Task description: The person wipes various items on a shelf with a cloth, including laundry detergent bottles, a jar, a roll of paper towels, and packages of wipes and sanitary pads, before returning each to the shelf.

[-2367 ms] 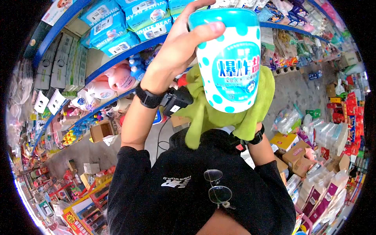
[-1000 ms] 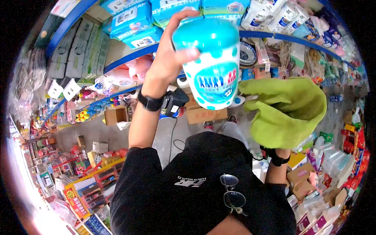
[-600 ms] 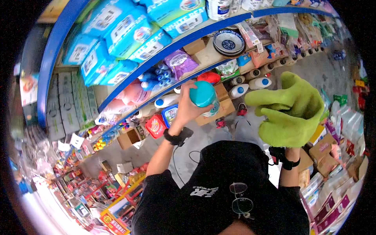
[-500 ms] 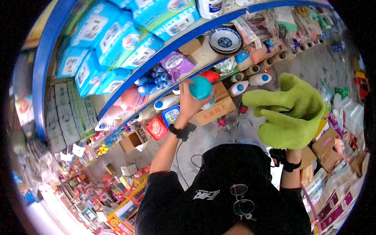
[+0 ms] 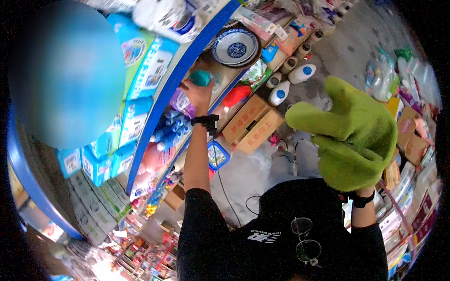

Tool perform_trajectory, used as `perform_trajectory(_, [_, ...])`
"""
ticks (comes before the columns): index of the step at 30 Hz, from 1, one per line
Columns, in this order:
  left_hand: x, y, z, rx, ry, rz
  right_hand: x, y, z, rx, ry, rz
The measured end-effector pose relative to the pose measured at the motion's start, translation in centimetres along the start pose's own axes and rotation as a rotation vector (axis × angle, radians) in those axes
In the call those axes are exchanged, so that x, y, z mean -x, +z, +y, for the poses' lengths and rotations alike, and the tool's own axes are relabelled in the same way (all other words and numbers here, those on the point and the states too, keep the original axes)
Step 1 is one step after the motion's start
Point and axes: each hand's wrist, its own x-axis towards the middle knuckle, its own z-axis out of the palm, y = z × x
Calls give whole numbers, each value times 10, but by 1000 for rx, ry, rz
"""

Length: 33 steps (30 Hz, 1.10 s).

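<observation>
My left hand [image 5: 199, 97] is closed around a clear plastic jar with a teal lid [image 5: 200, 78], on or just above the middle shelf. Beside the jar stand blue-and-white patterned bowls [image 5: 236, 47], stacked, and a purple bag [image 5: 182, 102] lies below the hand. A fuzzy green cloth [image 5: 349, 133] covers my right hand, which is raised on the right side; its fingers are hidden in the folds. The cloth hangs in the air, apart from the shelves.
Blue-edged shelving [image 5: 161, 89] carries blue tissue packs [image 5: 150, 70]. An open cardboard box [image 5: 253, 124] and white bottles with blue caps [image 5: 280, 93] stand near my feet. Cartons [image 5: 412, 136] are at right. A thin cable [image 5: 222, 187] hangs from my left wrist. A blurred disc hides the upper left.
My left hand has carried the teal-lidded jar from over the floor into the shelf beside the bowls. My view has turned and shifted; the green cloth stays raised at right.
</observation>
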Motion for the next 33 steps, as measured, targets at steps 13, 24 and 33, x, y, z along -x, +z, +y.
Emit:
perform_trajectory(13, [-6, 39, -36, -120, -83, -125, -7, 7, 2, -84, 5, 98])
perform_trajectory(24, [48, -64, 76, 279, 56, -110, -35, -5, -37, -192, -279, 206])
perform_trajectory(33, [128, -191, 108, 348, 247, -174, -58, -43, -91, -395, -527, 179])
